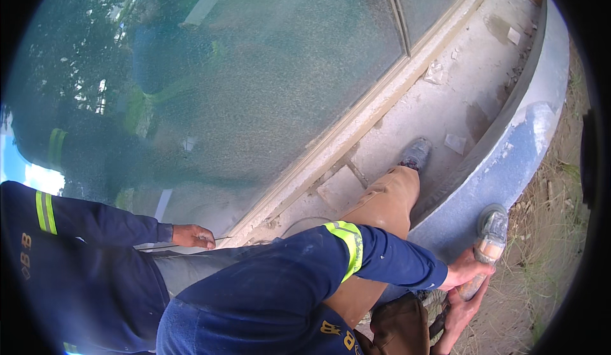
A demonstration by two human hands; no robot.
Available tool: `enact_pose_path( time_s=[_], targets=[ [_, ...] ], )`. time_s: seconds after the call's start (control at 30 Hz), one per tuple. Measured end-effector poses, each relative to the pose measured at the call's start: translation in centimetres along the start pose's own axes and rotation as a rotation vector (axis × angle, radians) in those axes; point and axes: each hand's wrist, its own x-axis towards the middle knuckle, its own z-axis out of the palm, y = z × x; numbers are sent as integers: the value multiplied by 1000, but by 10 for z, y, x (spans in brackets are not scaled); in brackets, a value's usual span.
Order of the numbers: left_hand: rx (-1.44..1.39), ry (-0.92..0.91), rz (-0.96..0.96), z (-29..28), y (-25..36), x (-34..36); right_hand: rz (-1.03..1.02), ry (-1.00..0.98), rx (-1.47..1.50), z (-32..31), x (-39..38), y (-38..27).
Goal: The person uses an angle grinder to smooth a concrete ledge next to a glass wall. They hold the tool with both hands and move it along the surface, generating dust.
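Note:
Both my hands are together at the lower right, around a long, rounded, bottle-like object (493,233). It looks greyish and partly clear, with a tan-orange patch; I cannot make out its exact kind. From above, my left hand (468,269) wraps its middle, at the end of a navy sleeve with a reflective band. Below it, my right hand (459,320) closes on the object's lower end. The object's rounded end points away from me, over the edge of a low curved wall (439,227). A brown cloth or bag (401,326) lies close to my right hand.
My leg in tan trousers ends in a grey, dusty shoe (417,154) on a concrete ledge (401,113) with broken pieces. Large glass panes (267,87) rise along the left. Another person's hand (194,236) is near the window frame. Dry grass (541,247) borders the wall.

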Motion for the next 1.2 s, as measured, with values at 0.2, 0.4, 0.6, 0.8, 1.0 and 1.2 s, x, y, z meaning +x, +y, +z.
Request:
enact_pose_path(
  time_s=[0.2, 0.4, 0.6, 0.8, 1.0, 1.2],
  targets=[
    [-23, 45, 1, 3, 11, -9, -19, -8, -44, -1, 3, -12],
    [-178, -57, -67, 3, 10, 2, 24, -21, -44, -14, 14, -5],
    [-156, -48, -65, 5, 14, -5, -41, 12, -122, -16, 9, -8],
    [-157, -72, -72, 2, 15, -5, -7, 45, -87, -11, 6, -5],
    [-115, -33, -66, 4, 12, -2, -28, 29, -77, -12, 8, -4],
    [-100, -33, -66, 4, 21, -4, 31, 5, -63, -12, 9, -12]
  ],
)
